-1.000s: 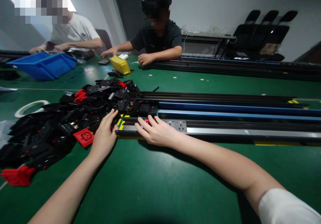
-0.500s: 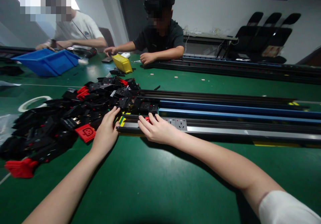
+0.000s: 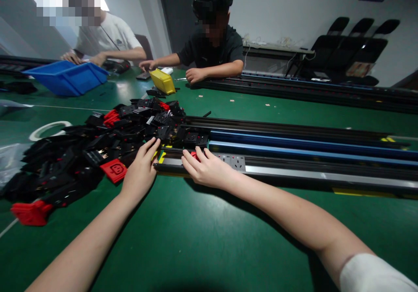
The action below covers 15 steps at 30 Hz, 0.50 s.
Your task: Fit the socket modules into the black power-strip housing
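Note:
My left hand (image 3: 141, 168) rests at the near left end of a long black and silver rail (image 3: 294, 172), its fingers stretched out and apart. Curled over the same rail, my right hand (image 3: 209, 168) has its fingers on a red socket module (image 3: 194, 155), most of which they cover. Just right of those fingers, a grey socket module (image 3: 238, 163) sits in the rail, with another partly hidden beside it. A heap of black socket modules (image 3: 81, 152) lies left of my left hand. A red module (image 3: 114, 171) lies close to my left wrist.
More rails (image 3: 310, 148) lie behind the one under my hands. Across the green table (image 3: 209, 239) stand a blue bin (image 3: 68, 80) and a yellow bin (image 3: 163, 81). Two people sit on the far side; one leans over long rails (image 3: 294, 89). A white ring (image 3: 48, 130) lies left.
The view has shifted slightly, so everything appears a little further right. Both my hands keep nearly the same places on the rail. The far-left person's hands have moved slightly.

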Each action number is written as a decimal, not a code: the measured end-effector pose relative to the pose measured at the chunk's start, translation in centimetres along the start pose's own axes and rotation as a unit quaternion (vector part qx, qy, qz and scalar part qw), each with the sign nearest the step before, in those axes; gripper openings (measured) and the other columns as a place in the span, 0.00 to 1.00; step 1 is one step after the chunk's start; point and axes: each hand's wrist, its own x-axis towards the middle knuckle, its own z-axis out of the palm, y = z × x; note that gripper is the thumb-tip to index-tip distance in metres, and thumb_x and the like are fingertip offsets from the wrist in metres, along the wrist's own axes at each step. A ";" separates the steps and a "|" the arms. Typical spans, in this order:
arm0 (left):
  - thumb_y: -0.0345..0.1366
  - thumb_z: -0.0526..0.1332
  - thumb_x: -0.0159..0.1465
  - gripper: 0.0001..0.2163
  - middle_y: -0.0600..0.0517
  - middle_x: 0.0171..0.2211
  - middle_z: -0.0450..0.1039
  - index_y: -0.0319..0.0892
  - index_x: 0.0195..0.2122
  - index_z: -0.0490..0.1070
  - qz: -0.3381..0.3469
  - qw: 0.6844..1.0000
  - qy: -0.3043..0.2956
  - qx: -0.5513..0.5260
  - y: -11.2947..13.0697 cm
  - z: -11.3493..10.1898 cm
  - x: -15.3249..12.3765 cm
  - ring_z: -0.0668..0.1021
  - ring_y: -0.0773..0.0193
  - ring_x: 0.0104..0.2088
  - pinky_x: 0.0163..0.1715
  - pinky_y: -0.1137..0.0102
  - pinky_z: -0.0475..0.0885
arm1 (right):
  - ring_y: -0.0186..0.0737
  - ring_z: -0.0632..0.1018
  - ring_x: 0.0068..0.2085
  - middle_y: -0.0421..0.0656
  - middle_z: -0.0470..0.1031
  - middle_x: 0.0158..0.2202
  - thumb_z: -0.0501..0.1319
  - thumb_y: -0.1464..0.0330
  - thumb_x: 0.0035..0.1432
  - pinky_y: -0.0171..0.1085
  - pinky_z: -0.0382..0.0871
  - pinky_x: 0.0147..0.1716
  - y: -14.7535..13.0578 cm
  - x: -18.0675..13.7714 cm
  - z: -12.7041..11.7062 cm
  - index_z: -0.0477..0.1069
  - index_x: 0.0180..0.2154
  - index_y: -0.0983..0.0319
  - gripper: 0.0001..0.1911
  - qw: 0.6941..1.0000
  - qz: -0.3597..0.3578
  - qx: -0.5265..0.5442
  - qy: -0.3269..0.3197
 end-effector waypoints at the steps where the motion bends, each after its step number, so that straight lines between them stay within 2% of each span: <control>1: 0.33 0.52 0.68 0.27 0.50 0.70 0.58 0.51 0.69 0.60 0.004 1.000 0.000 -0.003 0.0 0.0 0.0 0.67 0.52 0.67 0.67 0.53 0.64 | 0.58 0.77 0.56 0.60 0.68 0.64 0.46 0.70 0.72 0.54 0.76 0.49 0.0 0.0 0.0 0.63 0.62 0.72 0.23 1.000 -0.001 0.000 -0.001; 4: 0.32 0.52 0.68 0.25 0.49 0.68 0.62 0.49 0.67 0.63 0.015 1.000 0.014 -0.017 0.2 -0.1 0.0 0.69 0.54 0.66 0.67 0.55 0.64 | 0.59 0.77 0.55 0.60 0.68 0.64 0.46 0.70 0.72 0.55 0.76 0.49 0.0 0.0 0.0 0.64 0.62 0.72 0.23 1.000 -0.002 0.003 -0.002; 6: 0.33 0.52 0.69 0.25 0.48 0.68 0.62 0.48 0.68 0.62 0.020 0.999 0.031 -0.017 0.2 -0.1 0.1 0.68 0.54 0.67 0.68 0.55 0.63 | 0.59 0.77 0.56 0.61 0.67 0.65 0.47 0.70 0.72 0.56 0.76 0.49 0.0 0.0 0.0 0.64 0.62 0.72 0.22 1.000 0.000 0.013 -0.002; 8: 0.34 0.52 0.69 0.27 0.47 0.71 0.56 0.49 0.70 0.56 0.022 0.999 0.035 -0.012 0.2 0.0 0.1 0.64 0.53 0.69 0.69 0.54 0.61 | 0.59 0.76 0.57 0.62 0.66 0.65 0.48 0.71 0.71 0.57 0.76 0.50 0.0 0.0 0.0 0.63 0.62 0.72 0.22 1.000 0.002 0.031 -0.005; 11: 0.35 0.52 0.70 0.29 0.46 0.74 0.47 0.49 0.72 0.50 0.026 1.000 0.010 -0.004 -0.3 0.3 0.2 0.59 0.51 0.71 0.69 0.51 0.59 | 0.59 0.76 0.57 0.63 0.66 0.65 0.50 0.71 0.71 0.58 0.75 0.51 0.0 0.0 0.0 0.63 0.63 0.72 0.22 0.999 0.004 0.048 -0.010; 15: 0.36 0.51 0.71 0.26 0.43 0.71 0.56 0.45 0.70 0.54 0.036 0.999 0.007 0.006 -0.7 0.5 0.3 0.62 0.51 0.70 0.68 0.52 0.60 | 0.61 0.76 0.57 0.64 0.66 0.65 0.49 0.71 0.71 0.58 0.75 0.51 0.0 0.1 0.0 0.63 0.63 0.73 0.23 0.999 -0.001 0.041 -0.007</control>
